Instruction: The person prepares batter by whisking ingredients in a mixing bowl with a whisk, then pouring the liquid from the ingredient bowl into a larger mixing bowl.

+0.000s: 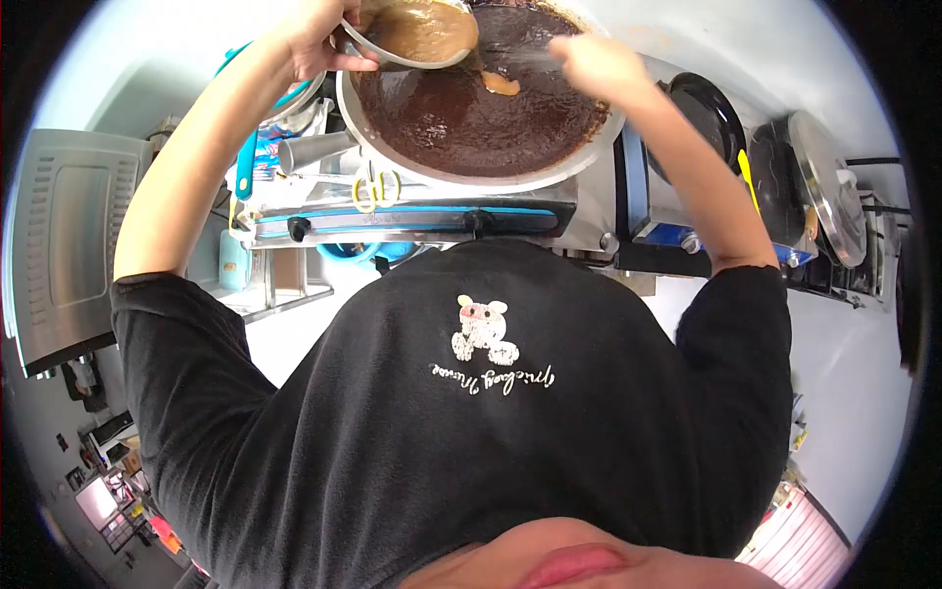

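A wide metal pan (579, 169) full of thick dark brown sauce stands on the stove. Over its left rim my left hand (329, 37) grips a bowl (422, 34) by the edge, tilted, with light brown liquid inside. A light patch (500, 83) of that liquid lies on the dark sauce just beside the bowl. My right hand (594, 67) is closed above the right part of the pan, blurred by motion, around what looks like a thin utensil whose shape is smeared.
The stove front (402, 221) with its knobs lies between pan and body. Yellow-handled scissors (376, 189) and a metal cup (314, 152) sit left of the pan. On the right are a black pan (697, 123) and a leaning metal lid (827, 187).
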Demonstrator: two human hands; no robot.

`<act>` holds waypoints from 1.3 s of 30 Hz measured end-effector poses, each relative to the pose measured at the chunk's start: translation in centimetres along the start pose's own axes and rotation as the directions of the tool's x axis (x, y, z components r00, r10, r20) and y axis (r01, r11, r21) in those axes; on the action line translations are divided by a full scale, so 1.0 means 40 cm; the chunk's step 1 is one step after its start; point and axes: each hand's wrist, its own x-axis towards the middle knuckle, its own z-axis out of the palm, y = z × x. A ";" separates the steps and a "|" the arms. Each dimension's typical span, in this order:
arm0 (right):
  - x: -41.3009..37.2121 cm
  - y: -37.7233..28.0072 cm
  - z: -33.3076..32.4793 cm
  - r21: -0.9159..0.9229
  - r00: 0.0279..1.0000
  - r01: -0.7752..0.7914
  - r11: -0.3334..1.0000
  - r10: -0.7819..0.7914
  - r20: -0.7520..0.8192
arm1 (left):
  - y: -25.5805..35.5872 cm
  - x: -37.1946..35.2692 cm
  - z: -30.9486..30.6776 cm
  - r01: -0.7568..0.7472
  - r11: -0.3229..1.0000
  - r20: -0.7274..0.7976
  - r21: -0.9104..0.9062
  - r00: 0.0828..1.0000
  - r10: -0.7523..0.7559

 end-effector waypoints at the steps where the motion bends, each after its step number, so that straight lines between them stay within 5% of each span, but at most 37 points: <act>1: -0.017 -0.026 -0.006 0.016 0.998 0.039 0.999 -0.040 0.039 | 0.002 0.006 -0.008 0.028 1.000 0.018 -0.007 0.999 -0.028; 8: 0.036 0.094 -0.043 -0.064 0.970 0.049 0.997 -0.032 0.241 | 0.012 -0.012 -0.006 0.133 0.987 0.009 -0.090 0.991 -0.133; 11: 0.049 0.031 -0.013 -0.036 0.998 0.042 0.998 -0.044 -0.052 | 0.010 -0.016 -0.022 0.128 0.982 0.049 -0.138 0.991 -0.122; 16: -0.033 -0.017 -0.066 -0.014 0.983 0.139 0.990 -0.136 0.122 | 0.015 -0.037 -0.028 0.128 0.978 0.077 -0.163 0.990 -0.117; 20: 0.060 0.108 -0.030 -0.130 0.965 0.051 0.990 -0.015 0.261 | 0.017 -0.052 -0.023 0.127 0.980 0.075 -0.153 0.990 -0.117; 22: 0.072 0.060 -0.015 -0.038 0.999 -0.004 0.999 0.002 -0.034 | 0.000 -0.022 -0.054 0.136 0.976 0.146 -0.169 0.983 -0.112; 23: 0.042 0.009 -0.009 0.013 0.999 -0.014 1.000 0.015 -0.042 | -0.008 -0.004 -0.069 0.145 0.972 0.214 -0.186 0.971 -0.104; 26: -0.026 -0.068 -0.031 0.021 0.988 0.122 0.992 -0.123 0.095 | 0.023 -0.071 -0.032 0.158 0.964 0.051 -0.213 0.987 -0.150; 30: 0.018 0.064 -0.054 0.013 0.976 0.134 0.991 -0.134 0.171 | 0.022 -0.085 -0.042 0.163 0.929 0.075 -0.332 0.986 -0.146; 32: 0.074 0.093 -0.041 -0.079 0.984 -0.040 0.996 0.053 0.169 | 0.004 -0.061 -0.071 0.167 0.910 0.222 -0.379 0.971 -0.086; 34: 0.069 0.033 -0.007 -0.063 0.998 0.030 0.998 -0.033 -0.050 | 0.004 -0.068 -0.072 0.195 0.888 0.243 -0.416 0.965 -0.098; 39: -0.015 -0.041 -0.047 0.028 0.973 0.153 0.988 -0.155 0.171 | -0.013 -0.053 -0.120 0.266 0.831 0.365 -0.489 0.927 -0.082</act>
